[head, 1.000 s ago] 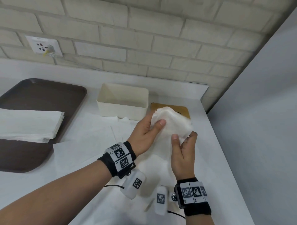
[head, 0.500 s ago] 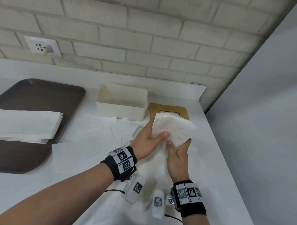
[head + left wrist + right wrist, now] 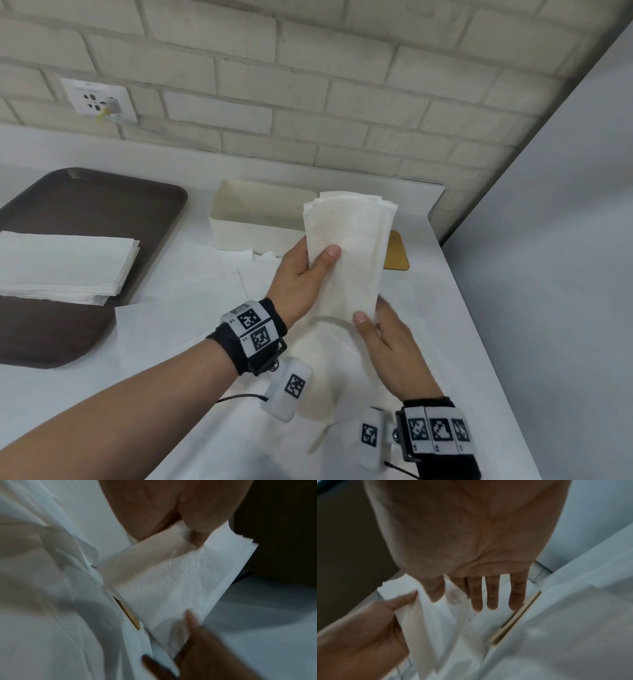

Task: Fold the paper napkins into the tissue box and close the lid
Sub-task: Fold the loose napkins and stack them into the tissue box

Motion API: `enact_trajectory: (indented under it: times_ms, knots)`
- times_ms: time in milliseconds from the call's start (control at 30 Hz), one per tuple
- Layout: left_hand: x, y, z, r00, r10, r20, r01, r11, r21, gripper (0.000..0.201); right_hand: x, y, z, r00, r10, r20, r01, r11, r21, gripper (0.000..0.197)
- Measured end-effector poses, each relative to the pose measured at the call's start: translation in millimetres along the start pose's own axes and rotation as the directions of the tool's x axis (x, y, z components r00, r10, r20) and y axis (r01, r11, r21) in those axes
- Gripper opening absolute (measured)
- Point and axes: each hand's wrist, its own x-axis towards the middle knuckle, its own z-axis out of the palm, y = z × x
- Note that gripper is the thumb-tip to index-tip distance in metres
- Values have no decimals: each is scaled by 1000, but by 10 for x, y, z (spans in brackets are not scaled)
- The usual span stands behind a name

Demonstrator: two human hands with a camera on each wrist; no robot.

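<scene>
The folded napkins (image 3: 349,253) are a long white bundle of several layers, held up in the air above the tabletop (image 3: 455,342), in front of the tissue box (image 3: 250,219). The paper is soft and has a fine embossed grain, which shows best in the left wrist view (image 3: 171,582). The top edges of the layers are fanned a little.

The left hand (image 3: 301,277) grips the bundle at its left side, with the thumb on the front and the fingers curled behind. The right hand (image 3: 387,339) pinches the lower end between thumb and index finger; in the right wrist view (image 3: 462,540) the other three fingers are straight and spread.

The tissue box is a cream rectangular tub, open on top; its right part is hidden behind the bundle. The wooden lid (image 3: 397,253) lies flat to the right of the box, and only a rounded corner can be seen. Loose napkin sheets (image 3: 191,291) lie spread on the tabletop under the arms. A flat pile of napkins (image 3: 65,267) rests on the dark brown tray (image 3: 96,202), which is cut off at the left edge.

Half a second ago the bundle was lower and tilted over the lid; now it stands more upright, with the left hand higher.
</scene>
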Motion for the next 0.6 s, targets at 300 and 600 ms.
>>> enact_trajectory:
  times_ms: [300, 600]
  knots:
    - [-99, -141, 181, 989, -11, 149, -4, 995, 99, 41, 261, -268, 86, 914, -16, -404, 149, 942, 299, 24]
    - [-151, -224, 209, 989, -100, 109, 100, 995, 10, 43, 216, -103, 206, 948, 55, -313, 50, 947, 317, 38]
